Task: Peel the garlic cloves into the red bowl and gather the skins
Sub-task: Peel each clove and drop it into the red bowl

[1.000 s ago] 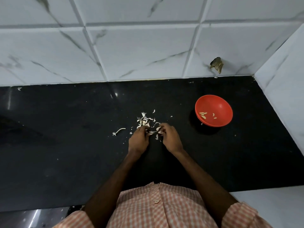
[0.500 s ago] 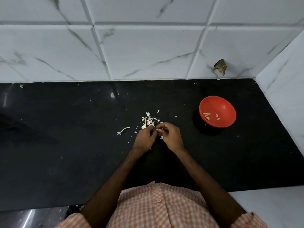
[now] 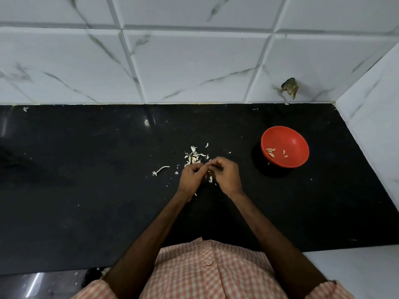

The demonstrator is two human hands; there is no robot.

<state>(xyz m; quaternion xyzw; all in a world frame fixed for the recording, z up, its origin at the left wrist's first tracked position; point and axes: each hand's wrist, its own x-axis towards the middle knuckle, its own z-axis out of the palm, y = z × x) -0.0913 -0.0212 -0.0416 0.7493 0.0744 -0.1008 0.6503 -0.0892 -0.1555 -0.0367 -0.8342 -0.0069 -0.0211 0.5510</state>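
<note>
Our left hand and right hand are curled tip to tip, pinching what we judge is a clove, hidden between them. We should peel low over the skins just beyond the left hand, then drop it in the red bowl, well right. We see no legible writing.

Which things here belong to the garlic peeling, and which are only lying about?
For the job: red bowl; peeled cloves in it; skins on the counter; left hand and right hand, pinching a small bit, mostly hidden.
Lying about: garlic stem; brown scrap on the wall tiles.
</note>
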